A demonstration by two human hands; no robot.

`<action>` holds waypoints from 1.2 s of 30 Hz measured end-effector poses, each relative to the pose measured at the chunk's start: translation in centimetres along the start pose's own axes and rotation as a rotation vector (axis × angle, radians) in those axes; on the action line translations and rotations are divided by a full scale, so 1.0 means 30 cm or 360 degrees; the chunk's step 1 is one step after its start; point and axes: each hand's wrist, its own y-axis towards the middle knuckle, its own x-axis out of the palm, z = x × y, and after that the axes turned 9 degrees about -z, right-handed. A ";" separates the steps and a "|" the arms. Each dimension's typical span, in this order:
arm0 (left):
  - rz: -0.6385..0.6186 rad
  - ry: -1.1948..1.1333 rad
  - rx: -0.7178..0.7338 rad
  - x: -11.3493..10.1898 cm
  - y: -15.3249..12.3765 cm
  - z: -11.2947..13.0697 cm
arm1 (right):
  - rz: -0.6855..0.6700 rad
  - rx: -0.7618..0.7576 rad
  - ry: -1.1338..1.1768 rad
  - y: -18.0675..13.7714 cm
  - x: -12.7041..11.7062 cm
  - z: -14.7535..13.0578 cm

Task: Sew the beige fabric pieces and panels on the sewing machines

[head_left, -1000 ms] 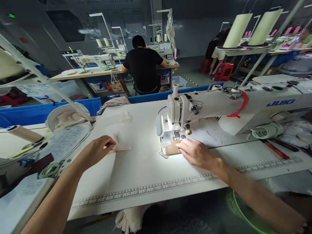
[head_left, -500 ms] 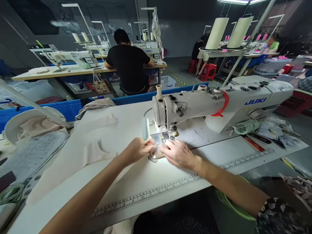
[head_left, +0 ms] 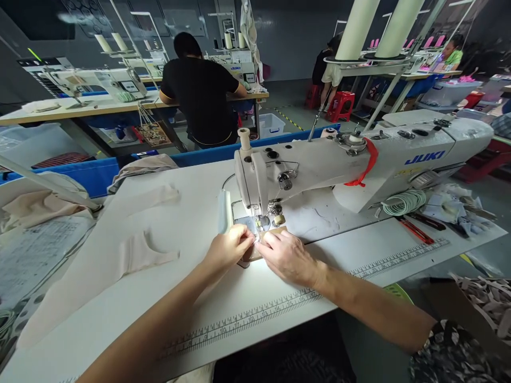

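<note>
My left hand (head_left: 229,249) is closed in a pinch just in front of the sewing machine's needle area. My right hand (head_left: 290,259) lies opposite, thumb and forefinger pinched, with the fingertips of both hands nearly touching. Between them shows a small white piece of material (head_left: 256,240), mostly hidden by the fingers. The sewing machine (head_left: 303,170) stands right behind my hands, its lamp lighting the presser foot (head_left: 257,217). Under my fingers is a brownish plate (head_left: 275,232) on the machine bed.
Beige fabric pieces (head_left: 141,254) lie on the white table (head_left: 191,199) to the left. On the right are red-handled snips (head_left: 415,232), a coil of pale green cord (head_left: 404,204) and scraps (head_left: 455,210). A printed ruler (head_left: 255,317) follows the front edge. A co-worker (head_left: 199,90) sits ahead.
My hands have drawn together, so the fingertips now meet in front of the presser foot with the white piece between them. The camera view has shifted slightly.
</note>
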 end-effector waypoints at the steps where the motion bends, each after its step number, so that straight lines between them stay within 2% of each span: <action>1: -0.0010 0.0031 -0.0009 0.000 -0.001 0.004 | -0.0009 -0.0001 0.0007 -0.001 -0.001 0.001; 7: -0.0026 0.0211 -0.0073 -0.012 0.002 0.023 | -0.0123 -0.0075 0.0053 -0.008 -0.019 0.042; 12: -0.0022 0.0206 -0.0136 -0.006 0.004 0.025 | -0.0188 0.0015 0.0061 -0.016 -0.040 0.071; 22: 0.0019 0.0113 -0.0208 0.004 0.000 0.028 | -0.0212 0.0011 0.0049 -0.008 -0.036 0.057; 30: -0.0043 0.0183 -0.0210 -0.010 0.016 0.029 | -0.0198 -0.0049 -0.0008 -0.001 -0.025 0.047; 32: -0.0024 0.0327 -0.0118 -0.017 0.014 0.023 | -0.0210 -0.0040 -0.0005 0.002 -0.022 0.043; 33: 0.0051 0.0470 0.0006 -0.019 0.009 0.019 | -0.0214 -0.0036 -0.0004 0.003 -0.021 0.041; 36: 0.0359 0.0942 0.0539 -0.005 -0.030 0.012 | -0.0225 -0.0037 0.0003 0.005 -0.019 0.037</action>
